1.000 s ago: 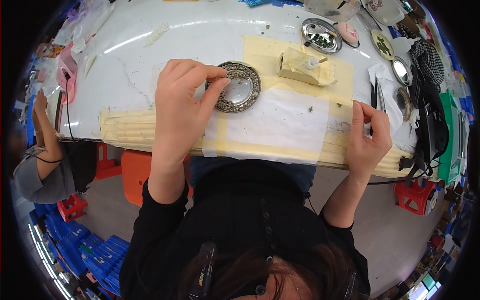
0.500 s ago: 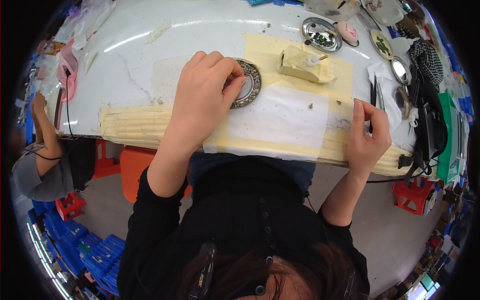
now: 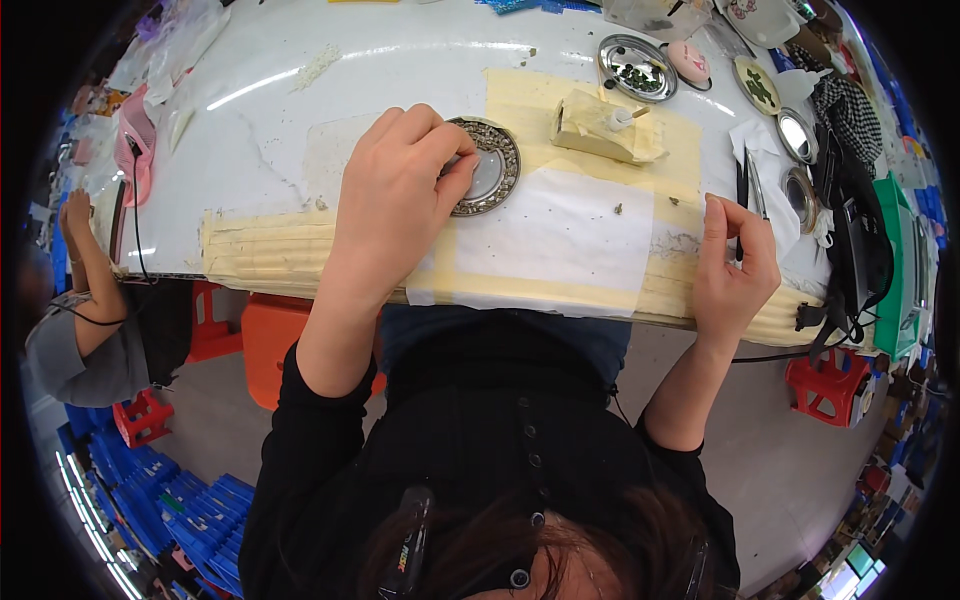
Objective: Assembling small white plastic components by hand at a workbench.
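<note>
My left hand point(image 3: 402, 190) is over a round metal dish point(image 3: 490, 180) with a dark patterned or bead-filled ring around its grey middle. Thumb and forefinger are pinched together above the dish's left part; whatever is between them is hidden. To the right, my right hand point(image 3: 738, 265) is raised by the table's front edge, thumb tip and forefinger meeting. Anything held there is too small to make out. Between the hands lies a white paper sheet point(image 3: 560, 240) with tiny dark specks and a small brownish piece point(image 3: 618, 209) on it.
Behind the paper stands a tape-covered block point(image 3: 600, 128) with a small white nozzle-like piece. Tweezers point(image 3: 755, 185) lie on white tissue near my right hand. Farther back are a metal plate of dark green bits point(image 3: 638, 70) and a pink oval object point(image 3: 688, 62). Another person's arm point(image 3: 90, 255) is at far left.
My left fingertips have drawn slightly left, showing more of the dish's middle. My right hand keeps its pinch and has hardly moved.
</note>
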A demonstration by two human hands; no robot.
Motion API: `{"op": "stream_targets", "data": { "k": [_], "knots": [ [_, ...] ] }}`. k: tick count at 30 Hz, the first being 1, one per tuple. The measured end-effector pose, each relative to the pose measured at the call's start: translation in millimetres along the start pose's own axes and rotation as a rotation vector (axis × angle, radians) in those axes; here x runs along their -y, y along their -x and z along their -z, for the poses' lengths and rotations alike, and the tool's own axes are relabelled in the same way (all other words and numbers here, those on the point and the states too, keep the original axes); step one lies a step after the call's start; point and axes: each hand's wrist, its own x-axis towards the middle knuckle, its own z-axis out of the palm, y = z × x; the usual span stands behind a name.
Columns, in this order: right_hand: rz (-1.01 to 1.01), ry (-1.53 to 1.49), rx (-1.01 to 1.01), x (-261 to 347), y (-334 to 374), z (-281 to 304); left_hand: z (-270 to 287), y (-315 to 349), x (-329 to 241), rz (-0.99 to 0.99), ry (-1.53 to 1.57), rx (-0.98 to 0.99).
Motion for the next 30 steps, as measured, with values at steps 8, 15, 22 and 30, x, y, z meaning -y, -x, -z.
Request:
{"op": "stream_targets", "data": {
  "k": [8,15,22,30],
  "knots": [
    [0.004,-0.067,-0.01,5,1,-1,8,0,1,0.056,0.123,-0.02],
    [0.075,-0.419,0.188,64,3,-16,21,1,-20,0.299,0.848,0.05],
    [0.031,-0.579,0.265,85,2,-39,11,-2,-26,0.43,1.196,0.01],
    [0.12,-0.433,0.284,76,-1,-51,5,-2,-12,0.469,0.913,-0.063]
  ]
}}
